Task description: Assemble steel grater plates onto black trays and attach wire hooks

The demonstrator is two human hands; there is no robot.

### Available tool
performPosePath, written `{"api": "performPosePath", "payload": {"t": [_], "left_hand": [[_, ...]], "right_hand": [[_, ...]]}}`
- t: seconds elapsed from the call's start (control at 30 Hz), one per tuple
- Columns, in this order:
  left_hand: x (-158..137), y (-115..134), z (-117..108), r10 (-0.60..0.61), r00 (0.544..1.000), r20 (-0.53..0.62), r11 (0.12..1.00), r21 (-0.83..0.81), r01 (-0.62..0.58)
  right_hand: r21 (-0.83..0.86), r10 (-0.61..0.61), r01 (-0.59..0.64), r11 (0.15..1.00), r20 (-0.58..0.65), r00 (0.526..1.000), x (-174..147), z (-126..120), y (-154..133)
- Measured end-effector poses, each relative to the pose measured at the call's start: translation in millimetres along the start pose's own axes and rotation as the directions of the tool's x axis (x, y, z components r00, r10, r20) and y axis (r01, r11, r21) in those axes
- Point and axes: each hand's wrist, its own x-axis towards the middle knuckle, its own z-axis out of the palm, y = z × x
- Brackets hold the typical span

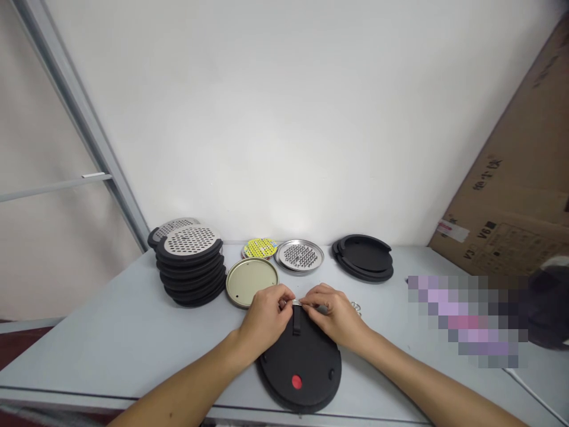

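Note:
In the middle of the table's front part lies a round black base (pixel 306 362), with a red dot and a short black strap (pixel 297 321) at its far end. My left hand (pixel 271 305) pinches a small metal ring (pixel 297 302) at the strap's tip. From the other side my right hand (pixel 331 308) grips the same ring with closed fingertips. Fingers partly hide the ring. More small rings (pixel 356 308) lie just beyond my right hand. Behind my left hand is a gold-coloured round lid (pixel 251 281).
At left stands a stack of black bases topped with perforated metal discs (pixel 191 240). Along the back lie a yellow-labelled disc (pixel 260 248), metal grater discs (pixel 301 256) and stacked black bases (pixel 362 258). A cardboard box (pixel 520 196), a pixelated object (pixel 462 320) and a white cable (pixel 533 394) occupy the right.

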Motion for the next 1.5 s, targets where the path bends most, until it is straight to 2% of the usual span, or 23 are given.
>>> {"api": "performPosePath", "payload": {"t": [0.2, 0.37, 0.83, 1.17, 1.5], "left_hand": [[-1.6, -0.4, 0.8, 0.021, 1.000, -0.006, 0.997, 0.069, -0.020], [-1.8, 2.3, 0.3, 0.034, 0.999, 0.003, 0.993, 0.109, -0.034], [-3.6, 7.4, 0.6, 0.048, 0.998, 0.038, 0.970, 0.238, -0.056], [-7.6, 13.9, -1.8, 0.003, 0.999, 0.052, 0.941, 0.337, -0.021], [-8.3, 11.7, 1.5, 0.039, 0.998, 0.043, 0.930, 0.365, -0.052]], "right_hand": [[-0.041, -0.082, 0.079, 0.996, -0.070, 0.994, -5.3, 4.7, 2.0], [-0.084, -0.142, 0.136, 0.987, -0.060, 0.988, -8.9, 6.4, 4.3], [-0.120, -0.038, 0.029, 0.992, -0.070, 0.997, -12.5, 11.3, 1.5], [-0.148, -0.025, 0.016, 0.989, -0.063, 0.998, -13.6, 13.8, -3.6], [-0.177, -0.004, -0.003, 0.984, -0.040, 0.999, -13.7, 12.3, -6.4]]}}
